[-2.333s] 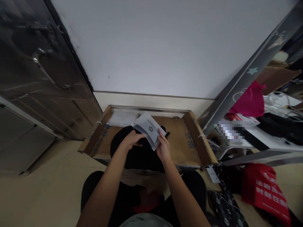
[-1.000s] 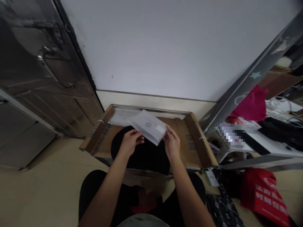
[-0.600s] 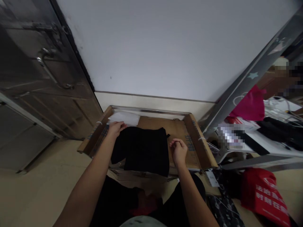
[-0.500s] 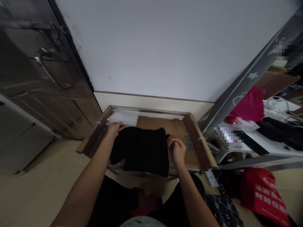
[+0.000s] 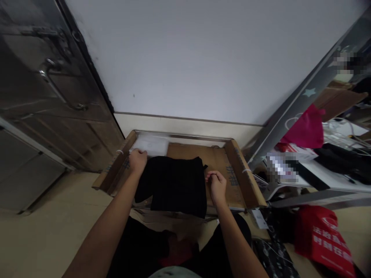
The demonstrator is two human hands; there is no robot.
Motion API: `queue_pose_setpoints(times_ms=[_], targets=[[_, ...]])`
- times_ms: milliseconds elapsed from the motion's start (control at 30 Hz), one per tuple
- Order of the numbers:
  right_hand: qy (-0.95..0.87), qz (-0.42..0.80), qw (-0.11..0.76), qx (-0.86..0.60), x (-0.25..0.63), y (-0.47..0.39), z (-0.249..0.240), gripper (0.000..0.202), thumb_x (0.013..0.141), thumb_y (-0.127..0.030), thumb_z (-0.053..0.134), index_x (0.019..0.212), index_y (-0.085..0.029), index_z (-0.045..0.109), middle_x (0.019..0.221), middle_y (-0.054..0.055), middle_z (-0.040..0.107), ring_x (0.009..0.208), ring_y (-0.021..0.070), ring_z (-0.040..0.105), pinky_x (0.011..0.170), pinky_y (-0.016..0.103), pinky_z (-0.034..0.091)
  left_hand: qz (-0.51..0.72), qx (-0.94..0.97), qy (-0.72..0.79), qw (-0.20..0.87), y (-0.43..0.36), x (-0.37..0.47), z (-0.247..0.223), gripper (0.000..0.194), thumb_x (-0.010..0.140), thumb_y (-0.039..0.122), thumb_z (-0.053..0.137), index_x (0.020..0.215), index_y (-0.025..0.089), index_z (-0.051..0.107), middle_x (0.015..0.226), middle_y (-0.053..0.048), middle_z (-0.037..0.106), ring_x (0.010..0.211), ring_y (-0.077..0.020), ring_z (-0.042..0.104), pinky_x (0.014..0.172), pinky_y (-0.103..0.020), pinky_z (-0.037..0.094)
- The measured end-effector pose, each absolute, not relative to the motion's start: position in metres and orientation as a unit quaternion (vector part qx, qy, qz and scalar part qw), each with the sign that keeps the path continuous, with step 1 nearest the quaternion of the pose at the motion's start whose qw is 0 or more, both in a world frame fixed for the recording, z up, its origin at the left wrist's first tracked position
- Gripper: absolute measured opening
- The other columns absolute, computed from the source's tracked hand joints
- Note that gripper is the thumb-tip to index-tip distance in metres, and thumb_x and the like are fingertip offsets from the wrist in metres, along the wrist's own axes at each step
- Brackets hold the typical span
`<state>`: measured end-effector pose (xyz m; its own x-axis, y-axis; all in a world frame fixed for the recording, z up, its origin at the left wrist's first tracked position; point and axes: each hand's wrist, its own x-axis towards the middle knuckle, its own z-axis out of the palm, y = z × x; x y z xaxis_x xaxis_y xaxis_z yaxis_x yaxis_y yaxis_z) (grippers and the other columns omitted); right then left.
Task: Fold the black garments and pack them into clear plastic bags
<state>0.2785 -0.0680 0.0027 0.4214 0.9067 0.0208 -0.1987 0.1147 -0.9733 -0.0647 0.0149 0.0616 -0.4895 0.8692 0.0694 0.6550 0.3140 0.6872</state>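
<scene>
A folded black garment [image 5: 179, 185] lies in a shallow cardboard tray [image 5: 199, 151], its near edge hanging toward me. At the tray's far left corner is a flat, whitish see-through plastic bag [image 5: 152, 144]. My left hand [image 5: 137, 161] is closed at the bag's near left corner, beside the garment; its fingertips are partly hidden. To the right of the garment, above the bare cardboard, my right hand [image 5: 218, 187] is curled with its fingers together, and nothing shows in it. A small black tab [image 5: 205, 167] sticks out from the garment's right edge near that hand.
A white wall [image 5: 185, 69] rises behind the tray. On the left stands a metal door [image 5: 55, 85] with a handle. To the right is a cluttered white table [image 5: 315, 175] with a magenta cloth [image 5: 305, 129]. A red bag [image 5: 323, 235] is on the floor.
My left hand has shifted left along the plastic bag's near edge, and the bag now lies straighter in the corner. My right hand and the black garment have hardly moved.
</scene>
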Motion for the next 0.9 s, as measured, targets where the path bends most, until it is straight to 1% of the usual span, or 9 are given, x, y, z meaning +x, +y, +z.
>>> queue_pose_setpoints(times_ms=[67,100,200,333,433,533,633,767,900], targets=[[-0.345,0.413,0.663,-0.520,0.278,-0.068,0.003,0.011,0.071,-0.027,0.061,0.074,-0.019,0.068,0.061,-0.003,0.061,0.056,0.0126,0.056,0.056,0.025,0.043,0.278,0.538,0.791,0.081,0.007,-0.054,0.068,0.021,0.091,0.035,0.050,0.090,0.018,0.062,0.091,-0.014,0.072,0.095,-0.0283,0.069,0.083,-0.038,0.053],[-0.347,0.412,0.663,-0.520,0.279,-0.068,0.003,0.011,0.071,-0.027,0.061,0.073,-0.019,0.068,0.061,-0.003,0.061,0.056,0.0127,0.056,0.056,0.026,0.043,0.250,0.571,0.779,0.065,0.004,-0.047,0.070,0.023,0.092,0.037,0.049,0.094,0.019,0.064,0.094,-0.014,0.072,0.098,-0.0285,0.069,0.085,-0.038,0.052],[-0.350,0.409,0.662,-0.521,0.279,-0.068,0.001,0.012,0.072,-0.027,0.060,0.074,-0.019,0.068,0.061,-0.002,0.061,0.056,0.0131,0.056,0.057,0.026,0.044,0.156,0.661,0.730,0.075,-0.002,-0.028,0.072,0.033,0.094,0.038,0.048,0.112,0.017,0.065,0.105,-0.017,0.071,0.104,-0.0296,0.067,0.090,-0.038,0.048],[-0.354,0.411,0.660,-0.520,0.279,-0.069,0.000,0.011,0.072,-0.028,0.061,0.074,-0.019,0.068,0.062,-0.002,0.062,0.057,0.0132,0.057,0.057,0.026,0.044,0.061,0.693,0.715,0.072,-0.006,-0.014,0.069,0.045,0.095,0.043,0.048,0.130,0.018,0.061,0.113,-0.020,0.069,0.111,-0.0349,0.064,0.094,-0.044,0.046],[-0.359,0.410,0.655,-0.523,0.279,-0.069,0.000,0.012,0.073,-0.029,0.061,0.074,-0.019,0.068,0.062,-0.003,0.062,0.057,0.0133,0.057,0.057,0.026,0.044,0.024,0.707,0.704,0.059,-0.009,-0.012,0.069,0.047,0.094,0.047,0.048,0.131,0.020,0.061,0.117,-0.021,0.068,0.115,-0.0380,0.061,0.097,-0.049,0.044],[-0.364,0.408,0.652,-0.526,0.280,-0.068,0.000,0.012,0.072,-0.028,0.061,0.074,-0.019,0.068,0.063,-0.003,0.062,0.058,0.0133,0.057,0.057,0.026,0.044,0.007,0.710,0.701,0.062,-0.007,-0.013,0.070,0.051,0.093,0.050,0.049,0.132,0.020,0.062,0.122,-0.022,0.066,0.118,-0.0395,0.059,0.099,-0.051,0.043],[-0.365,0.411,0.650,-0.524,0.280,-0.068,0.000,0.012,0.072,-0.027,0.060,0.074,-0.019,0.068,0.063,-0.003,0.062,0.058,0.0132,0.057,0.057,0.026,0.044,0.000,0.712,0.698,0.076,-0.002,-0.015,0.070,0.055,0.092,0.051,0.050,0.134,0.018,0.061,0.124,-0.024,0.064,0.118,-0.0393,0.060,0.099,-0.049,0.044],[-0.371,0.404,0.651,-0.525,0.279,-0.068,0.003,0.012,0.071,-0.027,0.059,0.073,-0.019,0.068,0.063,-0.002,0.062,0.057,0.0133,0.056,0.056,0.026,0.043,0.003,0.709,0.698,0.097,0.004,-0.018,0.072,0.055,0.090,0.050,0.052,0.134,0.017,0.059,0.125,-0.024,0.065,0.117,-0.0356,0.062,0.097,-0.043,0.046],[-0.373,0.401,0.650,-0.527,0.278,-0.068,0.005,0.013,0.071,-0.028,0.059,0.072,-0.019,0.068,0.062,-0.002,0.062,0.057,0.0139,0.056,0.055,0.026,0.043,0.021,0.707,0.697,0.116,0.006,-0.019,0.079,0.051,0.087,0.043,0.057,0.130,0.015,0.058,0.118,-0.022,0.069,0.110,-0.0342,0.066,0.090,-0.039,0.048]])
